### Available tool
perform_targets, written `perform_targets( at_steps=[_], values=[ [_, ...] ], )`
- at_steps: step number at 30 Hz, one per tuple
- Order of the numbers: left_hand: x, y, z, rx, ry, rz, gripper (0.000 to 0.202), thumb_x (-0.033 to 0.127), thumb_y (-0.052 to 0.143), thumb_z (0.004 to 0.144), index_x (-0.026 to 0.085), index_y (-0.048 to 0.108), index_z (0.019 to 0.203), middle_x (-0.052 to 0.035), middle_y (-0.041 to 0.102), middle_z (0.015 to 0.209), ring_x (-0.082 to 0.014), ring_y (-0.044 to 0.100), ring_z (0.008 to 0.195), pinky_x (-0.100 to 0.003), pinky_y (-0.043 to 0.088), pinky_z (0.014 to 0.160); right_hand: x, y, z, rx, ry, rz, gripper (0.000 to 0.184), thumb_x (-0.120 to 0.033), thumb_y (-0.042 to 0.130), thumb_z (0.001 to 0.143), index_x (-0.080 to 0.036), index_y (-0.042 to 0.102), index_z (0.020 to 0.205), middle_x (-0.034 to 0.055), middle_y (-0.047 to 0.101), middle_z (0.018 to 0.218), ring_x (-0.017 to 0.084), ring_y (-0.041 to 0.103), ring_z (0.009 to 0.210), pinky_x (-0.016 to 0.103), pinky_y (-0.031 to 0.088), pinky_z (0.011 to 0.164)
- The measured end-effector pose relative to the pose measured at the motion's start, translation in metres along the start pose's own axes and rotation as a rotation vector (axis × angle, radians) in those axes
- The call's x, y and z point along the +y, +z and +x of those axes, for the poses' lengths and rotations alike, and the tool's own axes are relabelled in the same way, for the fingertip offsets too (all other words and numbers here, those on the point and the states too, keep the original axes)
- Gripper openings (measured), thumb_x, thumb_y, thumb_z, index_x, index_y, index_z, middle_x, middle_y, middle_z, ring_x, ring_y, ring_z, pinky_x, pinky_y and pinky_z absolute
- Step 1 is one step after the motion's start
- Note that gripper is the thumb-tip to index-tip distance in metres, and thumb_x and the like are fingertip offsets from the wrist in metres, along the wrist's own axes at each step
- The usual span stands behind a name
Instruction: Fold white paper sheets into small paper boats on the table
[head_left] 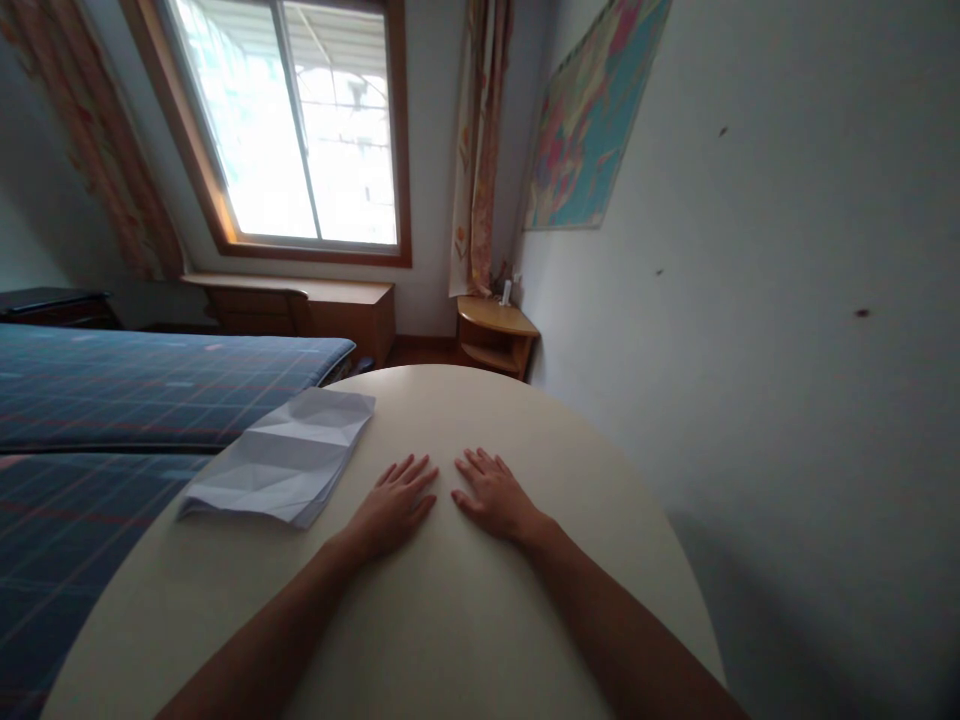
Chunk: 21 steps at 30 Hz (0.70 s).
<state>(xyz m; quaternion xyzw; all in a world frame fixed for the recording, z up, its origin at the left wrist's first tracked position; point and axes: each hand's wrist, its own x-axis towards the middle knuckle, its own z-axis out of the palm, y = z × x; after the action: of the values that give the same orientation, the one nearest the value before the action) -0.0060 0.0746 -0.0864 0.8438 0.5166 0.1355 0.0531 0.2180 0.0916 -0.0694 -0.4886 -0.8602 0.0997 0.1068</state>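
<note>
My left hand lies flat on the round cream table, palm down, its fingers spread. Beside it, a short gap away, my right hand rests the same way, fingers apart. Neither hand holds anything. To the left of my left hand, and not touching it, lies a stack of creased white paper. Fold lines cross its top sheet, and its left side reaches close to the table's edge.
A plaid-covered mattress adjoins the table on the left. The white wall runs close along the right. Beyond the table stand a wooden corner shelf and a wooden desk beneath the window.
</note>
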Motion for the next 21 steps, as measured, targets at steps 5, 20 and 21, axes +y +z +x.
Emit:
perform_targets(
  at_steps=[5,20,21],
  values=[
    [-0.002,0.001,-0.001,0.011,0.009,-0.001,0.049,0.040,0.039,0.097,0.026,0.043,0.145,-0.0057,0.035,0.156,-0.0263,0.026,0.145,-0.046,0.024,0.118,0.000,0.000,0.000,-0.001,0.000,0.004,0.062,-0.049,0.042,0.094,-0.018,0.037,0.148,0.0121,0.030,0.157,0.027,0.019,0.146,0.047,0.014,0.117],
    [-0.013,-0.030,-0.001,0.381,-0.488,0.424,0.044,0.027,0.045,0.091,0.011,0.058,0.130,-0.0187,0.046,0.146,-0.0344,0.041,0.134,-0.048,0.031,0.108,-0.001,-0.001,0.000,-0.024,0.005,0.010,0.063,-0.049,0.041,0.095,-0.017,0.038,0.148,0.0127,0.028,0.157,0.027,0.018,0.147,0.047,0.012,0.118],
    [-0.019,-0.031,-0.003,0.372,-0.546,0.460,0.046,0.027,0.046,0.091,0.010,0.055,0.133,-0.0205,0.043,0.148,-0.0360,0.038,0.136,-0.049,0.031,0.107,0.000,-0.001,0.000,-0.024,0.004,0.010,0.063,-0.049,0.041,0.095,-0.017,0.037,0.148,0.0126,0.028,0.157,0.027,0.018,0.147,0.046,0.012,0.118]
  ],
)
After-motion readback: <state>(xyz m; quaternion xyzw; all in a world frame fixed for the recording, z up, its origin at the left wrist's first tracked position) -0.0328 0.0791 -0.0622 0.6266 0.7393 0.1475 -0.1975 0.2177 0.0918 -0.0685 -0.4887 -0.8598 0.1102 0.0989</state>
